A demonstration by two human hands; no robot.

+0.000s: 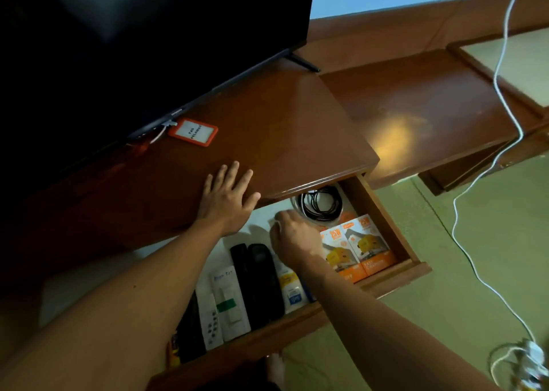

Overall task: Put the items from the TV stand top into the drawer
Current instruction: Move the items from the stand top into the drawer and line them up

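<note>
Two bare hands at work; left hand (227,194) flat on the smooth brown wooden TV stand top (267,141), fingers straight and spread, holding nothing, thumb at the front edge; right hand (292,236) down inside the open drawer (383,209), fingers curled, but cannot tell what, if anything, held. One orange tag (193,131) with a white label lying on the stand top, near the bottom edge of the flat black TV (148,49), well apart from the left hand. Inside the drawer: one round coil of black cable (319,205) at the back; two orange and white boxes (358,248) side by side on the right; two long black remotes (255,280) in the middle; one white remote (209,319) with green buttons. Bare white drawer floor behind the right hand; one white cord (502,64) hanging over the green floor.
</note>
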